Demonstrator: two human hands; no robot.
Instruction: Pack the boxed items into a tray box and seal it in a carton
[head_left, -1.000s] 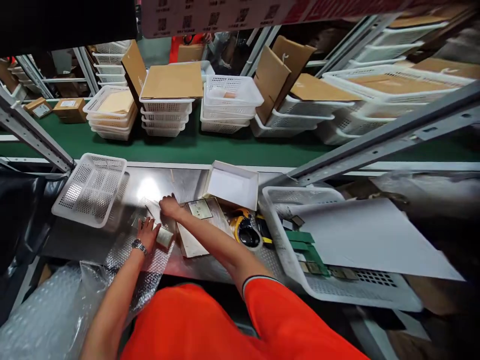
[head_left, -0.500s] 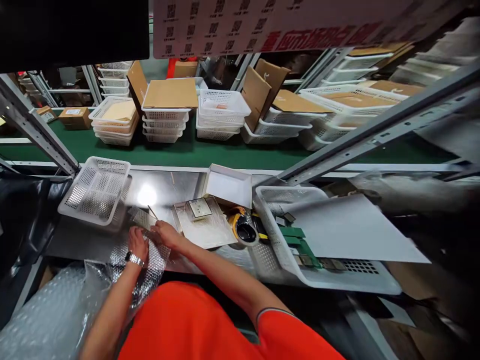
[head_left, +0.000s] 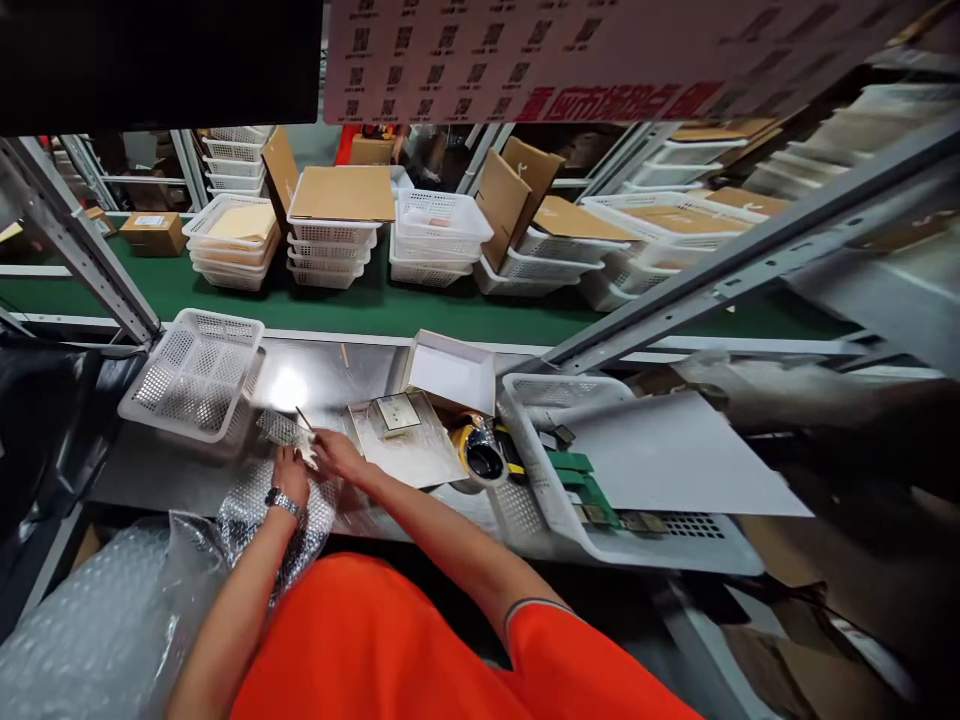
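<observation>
Over a sheet of bubble wrap (head_left: pixel 247 502) at the front of the metal bench, my hands are close together. My left hand (head_left: pixel 291 474), with a watch at its wrist, has its fingers closed at the wrap's edge. Just to its right, my right hand (head_left: pixel 335 453) is closed, and a thin stick-like thing (head_left: pixel 302 416) pokes out from its fingers. Between the fingertips shows a small whitish piece (head_left: pixel 306 443), too small to name. Right of the hands, a small pale box (head_left: pixel 397 414) lies in an open shallow box (head_left: pixel 431 462) lined with clear film.
A white basket (head_left: pixel 191 375) stands at left, an open box lid (head_left: pixel 452 372) behind. Tape rolls (head_left: pixel 482 458) lie beside a larger basket (head_left: pixel 559 535) with green pieces and a white sheet (head_left: pixel 675 455). A bubble-wrap roll (head_left: pixel 82 620) sits front left; stacked baskets (head_left: pixel 330 240) line the green conveyor (head_left: pixel 360 320).
My left hand has moved slightly right and forward, nearer my right hand. A whitish piece now shows between the fingertips. The view has shifted slightly.
</observation>
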